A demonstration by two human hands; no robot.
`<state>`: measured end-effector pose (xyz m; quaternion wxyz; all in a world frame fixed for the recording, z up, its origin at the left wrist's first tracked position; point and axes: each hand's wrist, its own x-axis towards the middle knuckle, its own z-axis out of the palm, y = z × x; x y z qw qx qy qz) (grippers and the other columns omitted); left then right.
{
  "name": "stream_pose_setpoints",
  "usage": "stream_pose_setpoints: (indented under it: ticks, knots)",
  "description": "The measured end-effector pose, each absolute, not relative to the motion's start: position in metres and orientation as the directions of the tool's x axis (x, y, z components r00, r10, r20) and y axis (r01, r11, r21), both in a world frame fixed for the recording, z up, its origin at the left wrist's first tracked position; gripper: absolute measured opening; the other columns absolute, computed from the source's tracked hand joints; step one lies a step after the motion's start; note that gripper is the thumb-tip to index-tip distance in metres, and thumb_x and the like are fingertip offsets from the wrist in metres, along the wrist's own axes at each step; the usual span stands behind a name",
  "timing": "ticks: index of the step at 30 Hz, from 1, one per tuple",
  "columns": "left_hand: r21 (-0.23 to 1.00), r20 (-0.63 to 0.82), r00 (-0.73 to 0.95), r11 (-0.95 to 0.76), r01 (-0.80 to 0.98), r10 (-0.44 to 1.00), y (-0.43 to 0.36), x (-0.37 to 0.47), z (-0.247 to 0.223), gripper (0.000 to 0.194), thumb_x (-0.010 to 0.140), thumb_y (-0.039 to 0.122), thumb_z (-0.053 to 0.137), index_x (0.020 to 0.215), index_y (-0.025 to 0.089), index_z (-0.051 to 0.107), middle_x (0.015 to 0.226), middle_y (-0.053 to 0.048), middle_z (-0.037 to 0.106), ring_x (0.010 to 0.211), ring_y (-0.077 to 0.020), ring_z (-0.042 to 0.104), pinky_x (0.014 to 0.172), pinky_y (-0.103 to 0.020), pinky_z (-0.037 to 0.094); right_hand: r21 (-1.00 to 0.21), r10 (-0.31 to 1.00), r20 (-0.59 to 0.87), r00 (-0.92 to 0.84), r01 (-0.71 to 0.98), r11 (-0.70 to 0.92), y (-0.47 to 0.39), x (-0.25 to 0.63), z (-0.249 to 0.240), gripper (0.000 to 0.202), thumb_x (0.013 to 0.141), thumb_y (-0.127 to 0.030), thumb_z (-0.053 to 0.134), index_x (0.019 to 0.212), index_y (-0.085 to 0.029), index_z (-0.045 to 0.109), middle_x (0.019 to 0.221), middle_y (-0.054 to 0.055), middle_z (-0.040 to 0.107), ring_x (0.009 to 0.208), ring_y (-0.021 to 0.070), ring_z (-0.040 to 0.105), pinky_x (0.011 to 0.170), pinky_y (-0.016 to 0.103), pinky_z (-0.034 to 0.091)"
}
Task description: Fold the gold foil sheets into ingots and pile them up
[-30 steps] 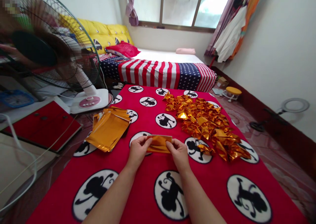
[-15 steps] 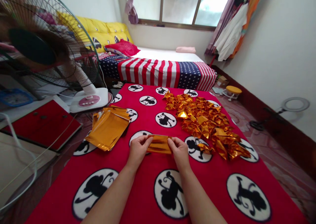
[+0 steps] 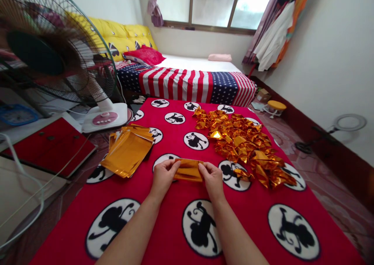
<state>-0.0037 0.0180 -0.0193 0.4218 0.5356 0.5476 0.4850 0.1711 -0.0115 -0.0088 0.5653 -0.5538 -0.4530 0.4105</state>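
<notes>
A sheet of gold foil paper point(image 3: 189, 170), folded into a wide band, is stretched between my two hands just above the red cloth point(image 3: 163, 234). My left hand point(image 3: 164, 178) pinches its left end, thumb on top. At the right end, my right hand point(image 3: 212, 180) grips it the same way. A stack of flat gold foil sheets point(image 3: 127, 150) lies to the left of my hands. To the right spreads a pile of folded gold foil pieces point(image 3: 236, 136), with one small folded piece point(image 3: 243, 175) at its near side.
An electric fan point(image 3: 106, 115) stands at the left beside a red panel point(image 3: 49, 146). Beyond the cloth is a bed with a flag-patterned cover point(image 3: 181, 83). On the floor at right are a yellow stool point(image 3: 276, 105) and a ring-shaped lamp point(image 3: 350, 123).
</notes>
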Motion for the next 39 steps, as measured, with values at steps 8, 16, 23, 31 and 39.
stream_pose_setpoints:
  ticks: [8, 16, 23, 31, 39]
  knots:
    - [0.971, 0.077, -0.09, -0.054, 0.234, 0.993, 0.017, -0.004, -0.018, 0.036, 0.078, 0.046, 0.065, 0.08, 0.012, 0.076, 0.064, -0.001, 0.066, 0.06, -0.0147, 0.058, 0.056, -0.021, 0.044, -0.993, 0.955, 0.089, 0.282, 0.104, 0.062, -0.012, 0.17, -0.009, 0.03, 0.081, -0.039, 0.062, 0.062, -0.016, 0.058, 0.057, -0.003, 0.046, 0.057, 0.0111, 0.04, 0.051, 0.022, 0.031]
    - [0.968, 0.089, -0.111, -0.059, 0.246, 0.99, 0.017, -0.003, -0.016, 0.034, 0.078, 0.045, 0.065, 0.076, 0.013, 0.075, 0.064, -0.001, 0.066, 0.061, -0.0147, 0.059, 0.057, -0.021, 0.044, -0.989, 0.952, 0.104, 0.289, 0.134, 0.067, -0.012, 0.171, -0.012, 0.031, 0.081, -0.041, 0.062, 0.062, -0.017, 0.058, 0.057, -0.003, 0.044, 0.056, 0.0107, 0.039, 0.051, 0.022, 0.03]
    - [0.939, 0.144, -0.119, -0.097, 0.329, 0.982, 0.015, -0.002, -0.011, 0.034, 0.079, 0.045, 0.063, 0.075, 0.013, 0.074, 0.061, -0.001, 0.065, 0.059, -0.0137, 0.057, 0.056, -0.021, 0.042, -0.983, 0.942, 0.124, 0.311, 0.171, 0.073, -0.012, 0.169, -0.011, 0.031, 0.081, -0.041, 0.062, 0.063, -0.016, 0.06, 0.056, -0.003, 0.045, 0.055, 0.0106, 0.039, 0.05, 0.022, 0.031]
    - [0.846, 0.258, -0.102, -0.174, 0.504, 0.961, 0.013, -0.002, -0.006, 0.037, 0.083, 0.046, 0.059, 0.064, 0.015, 0.069, 0.054, 0.001, 0.056, 0.053, -0.0111, 0.05, 0.053, -0.021, 0.037, -0.972, 0.927, 0.14, 0.348, 0.228, 0.061, -0.011, 0.167, -0.011, 0.031, 0.082, -0.041, 0.06, 0.062, -0.017, 0.06, 0.056, -0.003, 0.049, 0.054, 0.011, 0.041, 0.051, 0.022, 0.032]
    - [0.845, 0.246, -0.101, -0.163, 0.51, 0.964, 0.013, -0.002, -0.006, 0.037, 0.083, 0.045, 0.058, 0.064, 0.015, 0.068, 0.054, 0.001, 0.055, 0.053, -0.0111, 0.049, 0.053, -0.021, 0.035, -0.975, 0.927, 0.138, 0.35, 0.213, 0.065, -0.012, 0.166, -0.005, 0.032, 0.081, -0.041, 0.061, 0.06, -0.016, 0.059, 0.056, -0.003, 0.046, 0.055, 0.0111, 0.041, 0.052, 0.023, 0.031]
